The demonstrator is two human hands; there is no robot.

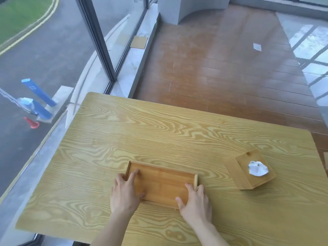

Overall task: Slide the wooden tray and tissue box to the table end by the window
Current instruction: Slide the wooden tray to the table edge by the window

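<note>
A shallow wooden tray (160,181) lies flat on the light wood-grain table (159,132), near the front middle. My left hand (125,191) grips the tray's left end, fingers inside the rim. My right hand (196,201) holds its right front corner, thumb on the near rim and fingers over the right edge. A wooden tissue box (248,173) stands to the right of the tray, apart from it, with a white tissue (258,168) sticking out of its top.
The window (58,50) with a dark frame and pale sill runs along the table's left side. Beyond the far table edge lies brown plank floor (221,71) with a white scrap (257,47) on it.
</note>
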